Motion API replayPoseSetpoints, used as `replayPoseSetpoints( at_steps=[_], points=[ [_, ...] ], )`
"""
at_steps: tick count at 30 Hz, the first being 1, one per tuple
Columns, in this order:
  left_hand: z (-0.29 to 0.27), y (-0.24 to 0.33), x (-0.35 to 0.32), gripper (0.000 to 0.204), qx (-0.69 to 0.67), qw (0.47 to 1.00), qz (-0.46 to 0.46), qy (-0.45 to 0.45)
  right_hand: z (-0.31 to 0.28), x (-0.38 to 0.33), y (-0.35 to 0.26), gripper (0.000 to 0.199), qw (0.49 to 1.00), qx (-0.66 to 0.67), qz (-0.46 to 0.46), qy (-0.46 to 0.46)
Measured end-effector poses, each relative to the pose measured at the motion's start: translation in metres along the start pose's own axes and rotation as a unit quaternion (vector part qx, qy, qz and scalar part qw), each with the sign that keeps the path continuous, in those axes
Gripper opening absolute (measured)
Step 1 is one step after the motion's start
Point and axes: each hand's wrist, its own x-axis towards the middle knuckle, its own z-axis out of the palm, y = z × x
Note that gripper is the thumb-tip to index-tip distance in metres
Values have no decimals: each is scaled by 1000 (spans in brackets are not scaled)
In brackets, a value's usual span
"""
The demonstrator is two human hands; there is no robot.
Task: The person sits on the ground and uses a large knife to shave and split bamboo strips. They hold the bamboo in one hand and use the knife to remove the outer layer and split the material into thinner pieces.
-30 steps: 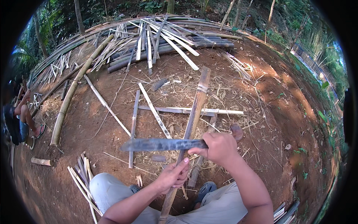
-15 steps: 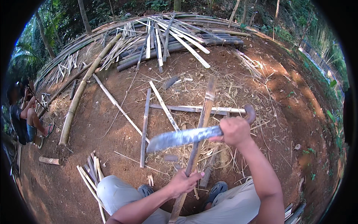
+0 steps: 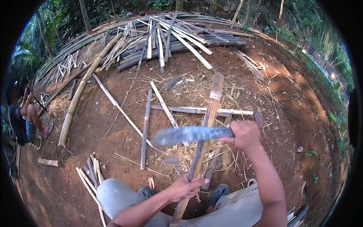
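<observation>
My right hand (image 3: 245, 135) is wrapped round the dark curved handle of a machete (image 3: 189, 135). Its broad blade, slightly blurred, points left and lies across a split bamboo strip (image 3: 212, 106). Whether the edge touches the strip, I cannot tell. Between my knees, my left hand (image 3: 187, 187) grips the lower part of that strip, which slants up and away to the right. Thin curly shavings (image 3: 227, 160) cover the ground beneath. Beyond the blade, another bamboo strip (image 3: 177, 109) lies crosswise, and a dark strip (image 3: 145, 128) rests to the left.
A large pile of bamboo poles and split strips (image 3: 181, 47) spreads across the far side. One long pole (image 3: 85, 94) lies at the left, near a seated person (image 3: 24, 113). Cut strips (image 3: 90, 176) are bundled beside my left knee, and a short bamboo piece (image 3: 49, 162) lies farther left.
The machete and my right hand have shifted slightly right. The strip's far end has moved a little to the right, while my left hand keeps its grip.
</observation>
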Motion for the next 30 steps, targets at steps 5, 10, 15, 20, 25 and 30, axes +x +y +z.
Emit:
replayPoseSetpoints(
  at_steps=[5, 10, 15, 20, 25, 30],
  points=[
    [4, -3, 0, 41, 22, 1000, -11, -18, -14, 22, 19, 72, 989, 5, 145, 26],
    [-5, 7, 6, 43, -9, 999, -18, -25, -9, 19, 15, 68, 990, 25, 140, -19],
    [-9, 4, 6, 44, -16, 995, -20, -96, -5, 14, 24, 73, 997, 51, 52, -3],
    [-11, 4, 9, 40, -43, 995, -39, -80, -10, 10, 13, 65, 983, 22, 169, -63],
    [-12, 3, 9, 38, -60, 992, -47, -99, -12, 10, -1, 71, 1000, 10, -10, -24],
    [-7, -1, 3, 38, -27, 991, -31, -128, -14, 21, 24, 69, 973, 69, 219, -3]
  ],
)
